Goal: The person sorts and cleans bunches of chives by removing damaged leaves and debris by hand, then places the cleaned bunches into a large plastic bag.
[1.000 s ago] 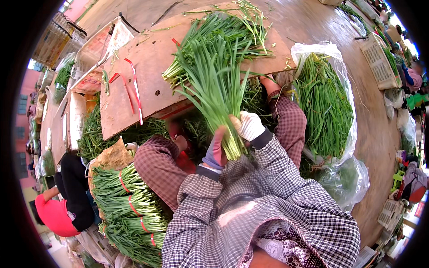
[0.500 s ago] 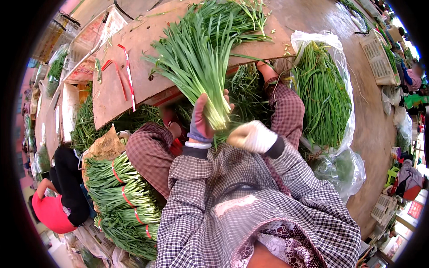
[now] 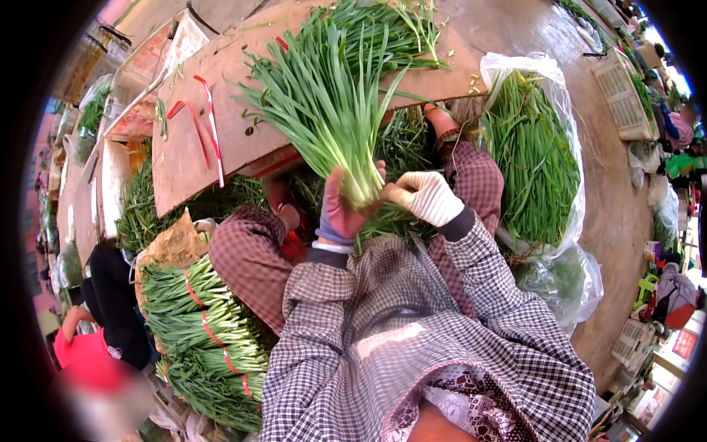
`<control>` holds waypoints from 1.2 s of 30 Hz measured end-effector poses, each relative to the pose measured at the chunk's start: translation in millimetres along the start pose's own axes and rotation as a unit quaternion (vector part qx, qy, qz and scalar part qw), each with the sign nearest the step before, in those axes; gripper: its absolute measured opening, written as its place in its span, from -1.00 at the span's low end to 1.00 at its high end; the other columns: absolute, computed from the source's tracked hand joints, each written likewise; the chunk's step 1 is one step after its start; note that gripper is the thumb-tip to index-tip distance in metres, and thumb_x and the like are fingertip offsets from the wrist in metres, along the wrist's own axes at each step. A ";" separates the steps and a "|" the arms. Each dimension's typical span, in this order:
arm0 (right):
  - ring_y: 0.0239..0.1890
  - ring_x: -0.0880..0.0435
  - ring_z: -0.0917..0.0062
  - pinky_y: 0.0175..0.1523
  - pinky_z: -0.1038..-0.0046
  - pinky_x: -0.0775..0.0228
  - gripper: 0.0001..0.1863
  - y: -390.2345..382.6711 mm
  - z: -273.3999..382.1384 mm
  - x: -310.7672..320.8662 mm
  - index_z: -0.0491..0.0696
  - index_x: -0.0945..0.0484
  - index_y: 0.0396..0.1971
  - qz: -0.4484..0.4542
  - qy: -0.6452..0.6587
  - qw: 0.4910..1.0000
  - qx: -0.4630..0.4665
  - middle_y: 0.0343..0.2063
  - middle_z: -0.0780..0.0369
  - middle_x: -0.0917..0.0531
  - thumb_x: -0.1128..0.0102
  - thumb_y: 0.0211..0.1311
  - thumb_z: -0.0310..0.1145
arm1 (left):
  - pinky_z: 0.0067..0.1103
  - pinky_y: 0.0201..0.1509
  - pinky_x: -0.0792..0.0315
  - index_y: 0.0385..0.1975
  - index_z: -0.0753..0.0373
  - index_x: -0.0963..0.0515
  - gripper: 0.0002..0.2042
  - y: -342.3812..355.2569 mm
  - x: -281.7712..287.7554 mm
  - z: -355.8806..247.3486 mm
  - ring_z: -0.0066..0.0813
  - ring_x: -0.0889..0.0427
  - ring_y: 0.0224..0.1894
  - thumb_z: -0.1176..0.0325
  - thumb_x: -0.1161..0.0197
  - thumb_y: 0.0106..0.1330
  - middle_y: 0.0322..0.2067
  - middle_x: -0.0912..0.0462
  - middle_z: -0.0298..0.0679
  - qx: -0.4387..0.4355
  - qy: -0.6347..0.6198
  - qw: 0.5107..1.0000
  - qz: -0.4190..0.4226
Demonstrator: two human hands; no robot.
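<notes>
Fanned green bunch (image 3: 324,103) depends on the left grip (image 3: 340,208)

The likeliest trouble is slippage: no tie shows on the bunch, so if the left grip slackens, stalks could slide out or lose their alignment at the pale bases. A tug from the right grip (image 3: 429,197) might drag neighbouring stalks along, and the spread leaves, reaching over the desk (image 3: 177,173), could tangle with the loose pile (image 3: 405,51) beyond. The left grip is wrapped about the lower stalks, so the bunch rises from it, leaves fanning forward and leftward. The right grip is curled just right of those bases; whether its fingers pinch a strand or stand slightly parted, I cannot tell
</notes>
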State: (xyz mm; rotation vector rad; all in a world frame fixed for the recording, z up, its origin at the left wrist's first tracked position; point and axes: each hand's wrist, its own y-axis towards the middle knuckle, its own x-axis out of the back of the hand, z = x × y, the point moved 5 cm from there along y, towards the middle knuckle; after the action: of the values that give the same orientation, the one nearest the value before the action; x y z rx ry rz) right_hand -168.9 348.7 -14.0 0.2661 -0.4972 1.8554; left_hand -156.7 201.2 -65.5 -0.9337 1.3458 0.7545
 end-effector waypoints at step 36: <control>-0.36 -0.65 0.20 -0.21 0.34 -0.49 -0.48 57.7 -21.9 -27.3 -0.23 -0.49 -0.10 -0.069 -0.009 0.993 0.092 -0.36 -0.01 -0.65 -0.25 0.05 -0.13 | -0.41 -0.12 -0.55 0.00 0.21 -0.42 -0.69 -5.1 3.4 17.7 -0.42 -0.61 -0.15 0.37 -0.21 0.27 -0.19 -0.59 -0.27 -0.028 0.272 0.949 -0.159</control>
State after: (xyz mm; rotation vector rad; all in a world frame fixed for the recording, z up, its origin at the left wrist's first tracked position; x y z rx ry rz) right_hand -212.7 320.1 -56.6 0.4305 -0.3108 1.7669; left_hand -143.7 214.4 -68.6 -1.4345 1.5938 0.2909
